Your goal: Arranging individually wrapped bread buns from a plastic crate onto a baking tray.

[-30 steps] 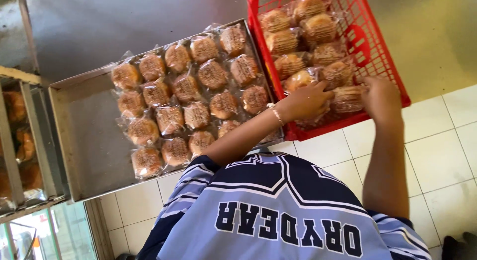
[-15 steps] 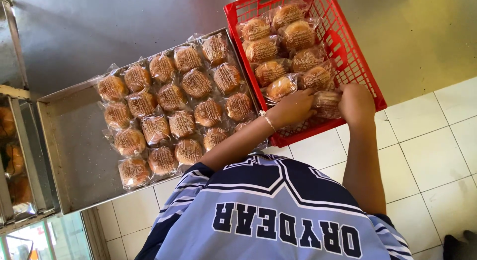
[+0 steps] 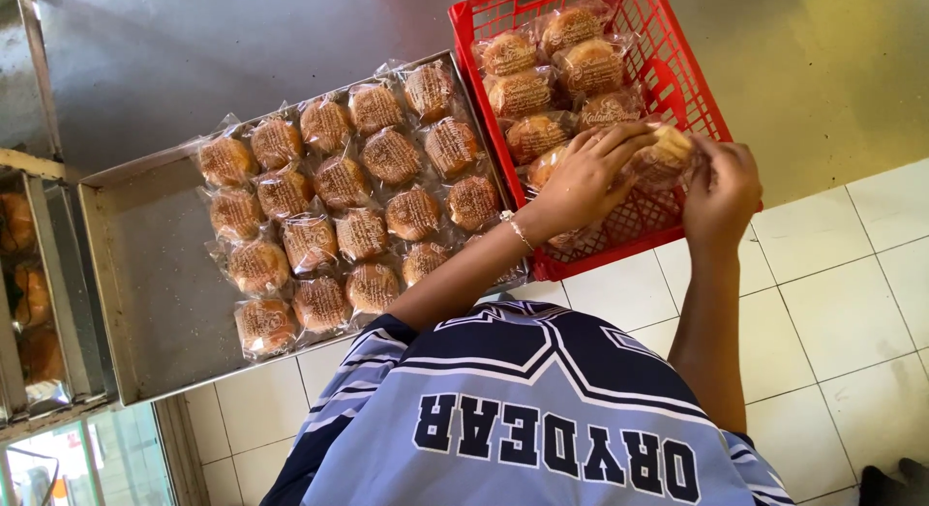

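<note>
Nearest us, over the red basket's (image 3: 711,90) front edge, our left hand (image 3: 581,177) and right hand (image 3: 721,182) both grasp one wrapped bun (image 3: 668,148). Beyond and leftward, a metal tray (image 3: 145,274) holds rows of wrapped buns (image 3: 358,177).

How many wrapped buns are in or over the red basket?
8 buns: seven in the red basket, in two columns; one held over it between left hand and right hand. Others may hide beneath.

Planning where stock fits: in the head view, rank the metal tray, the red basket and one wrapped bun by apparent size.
1. Metal tray, largest.
2. Red basket, clearly smaller, though partly cut off at the top.
3. Wrapped bun, far the smallest.
</note>
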